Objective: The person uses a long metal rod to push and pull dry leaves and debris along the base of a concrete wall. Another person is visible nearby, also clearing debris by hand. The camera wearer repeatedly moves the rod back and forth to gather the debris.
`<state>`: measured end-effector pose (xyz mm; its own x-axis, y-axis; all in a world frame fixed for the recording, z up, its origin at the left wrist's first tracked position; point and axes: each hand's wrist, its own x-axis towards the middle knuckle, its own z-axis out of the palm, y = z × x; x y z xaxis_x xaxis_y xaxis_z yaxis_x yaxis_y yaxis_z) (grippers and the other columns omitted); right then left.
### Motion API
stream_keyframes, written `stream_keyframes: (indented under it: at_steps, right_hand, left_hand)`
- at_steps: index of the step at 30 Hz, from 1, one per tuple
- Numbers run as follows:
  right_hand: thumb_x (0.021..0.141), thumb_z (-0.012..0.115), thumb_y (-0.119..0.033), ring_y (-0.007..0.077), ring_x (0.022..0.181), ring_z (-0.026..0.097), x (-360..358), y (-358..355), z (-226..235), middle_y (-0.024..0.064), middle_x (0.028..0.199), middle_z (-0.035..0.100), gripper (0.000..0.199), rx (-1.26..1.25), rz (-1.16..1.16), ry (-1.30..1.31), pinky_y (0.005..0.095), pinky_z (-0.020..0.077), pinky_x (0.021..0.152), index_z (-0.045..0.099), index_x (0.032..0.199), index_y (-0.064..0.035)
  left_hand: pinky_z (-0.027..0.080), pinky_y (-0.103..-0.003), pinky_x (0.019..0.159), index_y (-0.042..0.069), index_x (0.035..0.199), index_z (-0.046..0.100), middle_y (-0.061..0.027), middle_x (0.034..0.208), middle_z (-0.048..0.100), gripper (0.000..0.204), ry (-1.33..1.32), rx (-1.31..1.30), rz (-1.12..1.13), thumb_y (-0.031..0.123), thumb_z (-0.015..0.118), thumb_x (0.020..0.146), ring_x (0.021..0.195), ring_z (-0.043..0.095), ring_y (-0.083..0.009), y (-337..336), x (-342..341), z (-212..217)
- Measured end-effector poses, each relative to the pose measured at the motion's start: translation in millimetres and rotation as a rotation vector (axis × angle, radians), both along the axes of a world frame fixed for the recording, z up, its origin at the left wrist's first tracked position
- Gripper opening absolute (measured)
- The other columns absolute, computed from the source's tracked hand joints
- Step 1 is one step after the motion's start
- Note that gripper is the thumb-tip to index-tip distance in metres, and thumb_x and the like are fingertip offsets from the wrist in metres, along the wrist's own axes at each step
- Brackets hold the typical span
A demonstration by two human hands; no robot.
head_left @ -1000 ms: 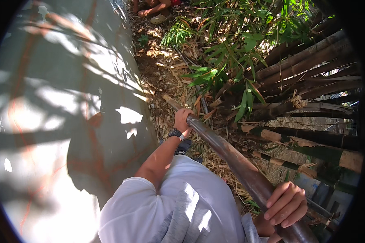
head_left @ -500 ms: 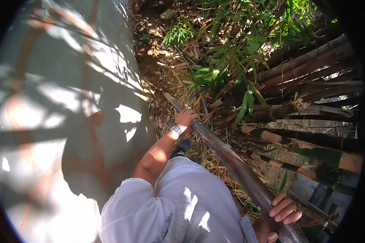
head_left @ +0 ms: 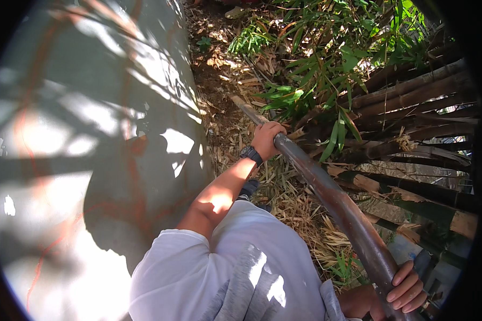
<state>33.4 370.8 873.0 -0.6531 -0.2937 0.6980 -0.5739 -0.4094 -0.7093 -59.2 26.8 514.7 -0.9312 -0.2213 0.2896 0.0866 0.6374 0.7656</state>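
A long, thick brown pole (head_left: 334, 200) with a glossy, worn surface runs slantwise from the lower right towards the upper left. It narrows to a pale tip (head_left: 239, 101) over the littered ground. My left hand (head_left: 268, 140), with a dark watch (head_left: 251, 154) on its wrist, is closed round the pole's thinner far part. Closer to my body, my right hand (head_left: 408, 290) wraps the thick end; its fingers show on the outer side, while its palm is hidden behind the pole.
A grey wall (head_left: 160, 176) with reddish streaks stands along the left. Dry bamboo leaves (head_left: 284, 195) cover the ground. On the right, cut bamboo stalks (head_left: 412, 96) crowd together, and green leafy shoots (head_left: 300, 93) hang near the pole. My shoe (head_left: 249, 187) shows below my left forearm.
The pole has moved forward and a little to the right, its tip now farther away. Both hands keep their hold, and my left arm reaches farther out. The view has shifted slightly.
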Motion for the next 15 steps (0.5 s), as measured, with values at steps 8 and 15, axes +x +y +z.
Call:
stream_keyframes:
  at_steps: [8, 15]
  right_hand:
    - [0.078, 0.081, -0.045, 0.0111, 0.063, 0.058, -34.9, -3.9, 46.6, -0.0080, 0.078, 0.057, 0.043, -0.063, 0.180, 0.042, 0.0354, 0.0464, 0.066, 0.056, 0.097, -0.0154]
    - [0.075, 0.088, -0.023, 0.0143, 0.074, 0.071, -47.4, -45.7, -32.9, 0.0002, 0.085, 0.071, 0.035, 0.058, 0.422, 0.002, 0.0288, 0.0525, 0.072, 0.060, 0.094, -0.0130]
  left_hand:
    - [0.041, -0.046, 0.097, 0.020, 0.099, 0.066, -0.0038, 0.107, 0.064, 0.036, 0.001, -0.008, 0.033, 0.018, 0.081, 0.067, 0.109, 0.058, -0.0302, 30.3, 46.7, -0.2]
    - [0.044, -0.048, 0.095, 0.018, 0.098, 0.065, -0.0051, 0.106, 0.064, 0.042, -0.083, -0.063, 0.010, 0.017, 0.084, 0.061, 0.107, 0.058, -0.0337, -22.8, 43.2, -62.5]
